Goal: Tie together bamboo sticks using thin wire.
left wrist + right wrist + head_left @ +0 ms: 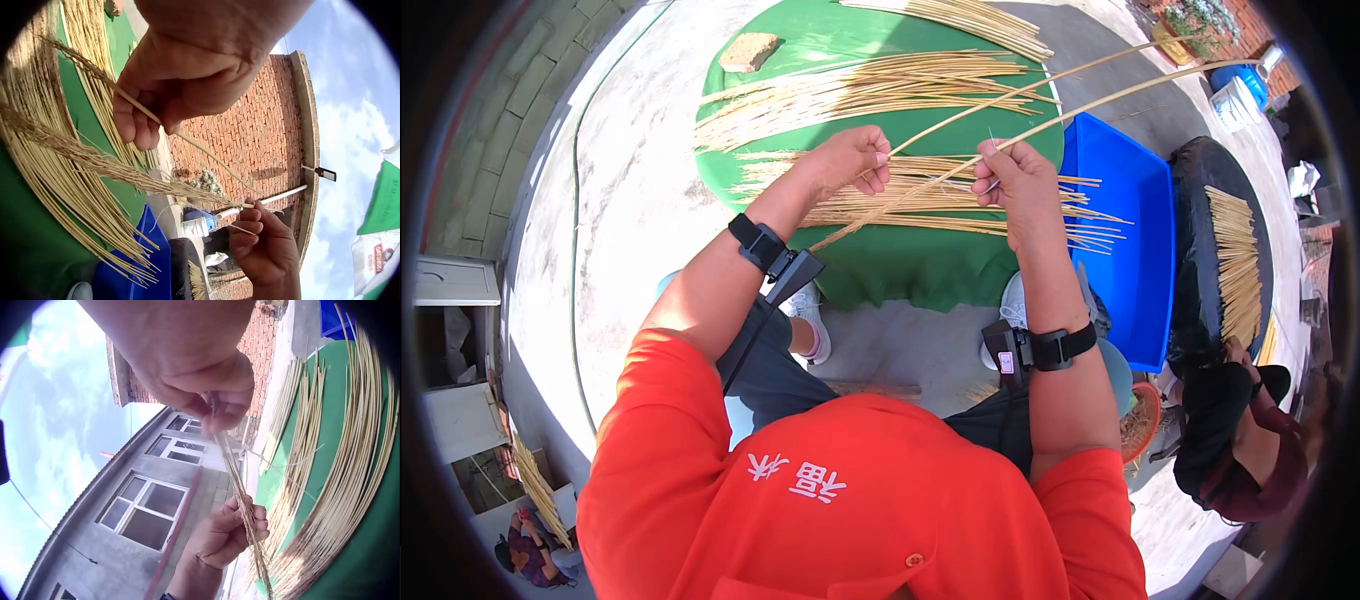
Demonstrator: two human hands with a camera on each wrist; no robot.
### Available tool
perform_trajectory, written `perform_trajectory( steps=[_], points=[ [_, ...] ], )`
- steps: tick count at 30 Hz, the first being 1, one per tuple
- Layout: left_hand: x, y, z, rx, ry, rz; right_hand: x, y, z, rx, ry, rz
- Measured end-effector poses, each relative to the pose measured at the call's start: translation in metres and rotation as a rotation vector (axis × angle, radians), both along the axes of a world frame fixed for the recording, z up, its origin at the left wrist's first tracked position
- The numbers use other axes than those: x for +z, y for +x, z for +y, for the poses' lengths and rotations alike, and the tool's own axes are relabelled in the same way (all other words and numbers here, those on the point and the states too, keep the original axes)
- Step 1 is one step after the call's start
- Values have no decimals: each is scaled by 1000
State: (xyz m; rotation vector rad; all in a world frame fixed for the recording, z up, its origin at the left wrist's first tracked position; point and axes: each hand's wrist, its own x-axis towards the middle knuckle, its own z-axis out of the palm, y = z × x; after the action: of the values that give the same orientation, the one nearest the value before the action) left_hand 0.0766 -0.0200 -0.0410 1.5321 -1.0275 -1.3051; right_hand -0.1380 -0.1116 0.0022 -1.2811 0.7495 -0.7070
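Note:
My left hand (pixel 855 163) is raised over the green-covered table and pinches a thin straw stalk (pixel 140 107) between thumb and fingers. Level with it on the right, my right hand (pixel 1022 185) grips a thicker bunch of straw stalks (pixel 125 172). The bunch's fuzzy heads slant down toward my left forearm, while its bare ends reach up to the far right. A thin pale string (pixel 244 230) trails from the right fingers. Below both hands, a row of loose stalks (pixel 940 205) lies across the green cloth (pixel 900 275).
More stalks (pixel 880 85) and a rough block (pixel 748 52) lie farther back on the cloth. A blue tub (pixel 1135 310) stands at the table's right. Beyond it, a dark round surface (pixel 1190 250) bears stalks near another person (pixel 1250 440). A red basin (pixel 1142 420) is by my right elbow.

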Motion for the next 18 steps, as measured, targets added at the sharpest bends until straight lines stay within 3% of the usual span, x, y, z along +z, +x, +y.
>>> perform_trajectory(
  steps=[8, 13, 15, 18],
  points=[
    [-23, 29, 7, 363, 11, -334, -10, -1, 5, 8, 84, 23],
    [-41, 83, -21, 378, 8, -642, -12, -3, 10, 27, 144, 94],
    [-44, 111, -43, 381, -121, -967, -13, -4, 8, 27, 148, 97],
    [-38, 143, -80, 430, -51, -1068, -14, -7, 6, 18, 162, 119]
  ],
)
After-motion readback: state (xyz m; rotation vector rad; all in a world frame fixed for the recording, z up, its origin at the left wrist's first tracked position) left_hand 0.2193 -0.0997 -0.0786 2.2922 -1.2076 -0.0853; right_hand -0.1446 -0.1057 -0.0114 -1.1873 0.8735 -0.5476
